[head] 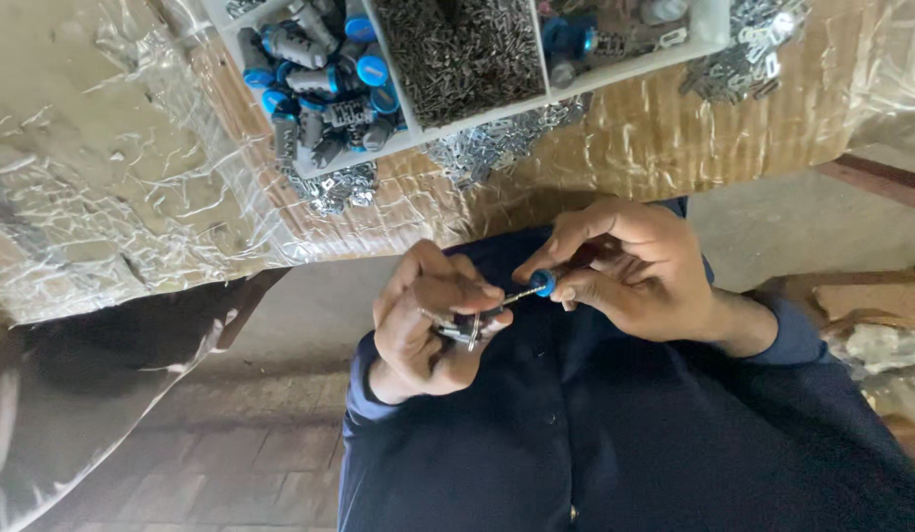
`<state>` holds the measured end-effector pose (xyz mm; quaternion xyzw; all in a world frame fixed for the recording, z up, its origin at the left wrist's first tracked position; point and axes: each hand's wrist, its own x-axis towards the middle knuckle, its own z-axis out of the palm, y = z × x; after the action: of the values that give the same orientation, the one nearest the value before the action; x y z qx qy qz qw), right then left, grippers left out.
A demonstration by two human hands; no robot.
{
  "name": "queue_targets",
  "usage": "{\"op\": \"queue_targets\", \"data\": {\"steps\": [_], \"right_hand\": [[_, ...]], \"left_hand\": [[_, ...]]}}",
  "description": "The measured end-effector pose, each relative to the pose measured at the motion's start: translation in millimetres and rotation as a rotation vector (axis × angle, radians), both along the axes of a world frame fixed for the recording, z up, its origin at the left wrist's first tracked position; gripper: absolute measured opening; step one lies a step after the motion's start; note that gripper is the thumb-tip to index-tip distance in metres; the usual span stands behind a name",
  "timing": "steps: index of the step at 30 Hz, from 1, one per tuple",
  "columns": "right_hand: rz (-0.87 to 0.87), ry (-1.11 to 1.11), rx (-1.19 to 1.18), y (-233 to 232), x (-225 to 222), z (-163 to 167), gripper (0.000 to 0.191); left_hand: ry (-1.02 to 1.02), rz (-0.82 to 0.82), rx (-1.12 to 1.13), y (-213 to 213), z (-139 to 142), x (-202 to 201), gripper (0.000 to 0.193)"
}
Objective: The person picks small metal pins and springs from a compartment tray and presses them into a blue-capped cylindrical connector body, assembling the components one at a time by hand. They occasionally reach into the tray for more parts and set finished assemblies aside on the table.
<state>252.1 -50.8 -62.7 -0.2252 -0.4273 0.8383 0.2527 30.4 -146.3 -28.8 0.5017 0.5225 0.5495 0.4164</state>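
The person's right hand (635, 271) is curled closed around a small screwdriver (546, 286) with a blue collar, pinching it between thumb and fingertips. The tool's long axis runs nearly level across the view, dropping slightly toward the left, and its thin metal shaft points left and a little down, at the other hand. The left hand (428, 325) is closed in a loose fist around a small metal part (464, 330) with silvery prongs sticking out near the thumb; the shaft's tip meets that part, though the exact contact is too small to make out. Both hands are held close together above the lap, over a dark blue shirt (595, 443). Beyond them, on a plastic-wrapped cardboard surface (635, 138), stands a white divided tray (423, 133) holding blue-capped grey cylinders (319, 79) in one compartment and small dark screws (462, 49) in the next, with loose metal clips (497, 143) lying just beside its rim.
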Motion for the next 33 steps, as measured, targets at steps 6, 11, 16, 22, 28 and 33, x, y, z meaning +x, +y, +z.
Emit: {"op": "queue_targets", "data": {"steps": [6, 11, 16, 22, 28, 33], "right_hand": [[0.136, 0.051, -0.205, -9.9, 3.5, 1.1, 0.024], [0.145, 0.005, -0.183, -15.4, 8.3, 0.8, 0.029], [0.164, 0.048, -0.22, -18.9, 8.7, -0.3, 0.028], [0.186, -0.018, -0.065, -14.6, 7.4, 0.0, 0.029], [0.219, -0.051, -0.043, -13.6, 11.3, -0.5, 0.026], [0.236, 0.017, -0.232, -19.8, 21.2, -4.7, 0.024]], "left_hand": [[0.129, -0.167, -0.053, -18.7, 0.5, -17.3, 0.034], [0.123, -0.282, -0.095, -14.3, 4.4, -19.8, 0.027], [0.004, -0.317, -0.125, -18.5, 5.6, -19.4, 0.024], [0.145, -0.286, -0.091, -20.7, 11.1, -18.5, 0.024], [0.332, -0.17, -0.003, -18.1, 9.7, -7.2, 0.027], [0.159, -0.36, -0.015, -8.3, 12.8, -13.7, 0.026]]}}
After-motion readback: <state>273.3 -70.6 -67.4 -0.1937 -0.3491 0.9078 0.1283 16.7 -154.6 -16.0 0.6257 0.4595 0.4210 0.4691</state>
